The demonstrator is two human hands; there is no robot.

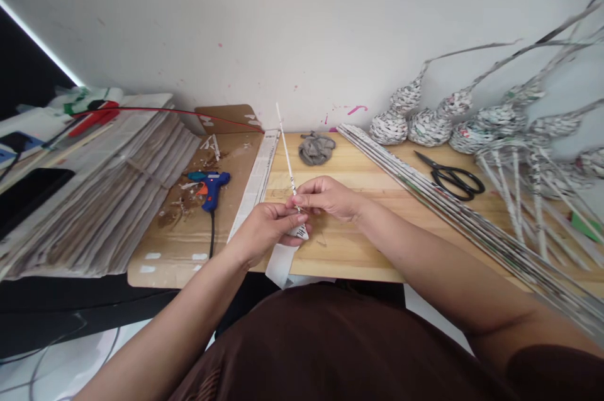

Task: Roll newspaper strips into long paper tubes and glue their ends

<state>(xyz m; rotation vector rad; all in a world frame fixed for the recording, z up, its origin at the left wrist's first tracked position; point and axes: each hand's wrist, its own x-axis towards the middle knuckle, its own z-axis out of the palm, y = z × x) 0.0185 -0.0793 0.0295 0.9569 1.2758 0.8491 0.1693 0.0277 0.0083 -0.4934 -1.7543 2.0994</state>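
Observation:
Both hands meet over the wooden table, near its front edge. Between the fingertips of my right hand point(325, 196) is a thin tube rolled from newspaper point(285, 148), pinched near its lower end and leaning up toward the wall. My left hand point(274, 228), just below, grips the flat printed end of the same paper strip between thumb and fingers. A pale paper tail point(282, 262) hangs under the left hand toward the table edge. Left of the hands, flat newspaper strips point(257, 177) lie stacked. A crumpled grey cloth point(316, 148) lies beyond the right hand.
A blue glue gun point(214, 190) rests on cardboard point(184, 250) at left, beside a tall newspaper stack point(123, 193) with a phone point(35, 196). Long paper tubes point(406, 177) lie diagonally at right. Black scissors point(453, 179) and several woven paper gourd shapes point(429, 127) stand beyond them.

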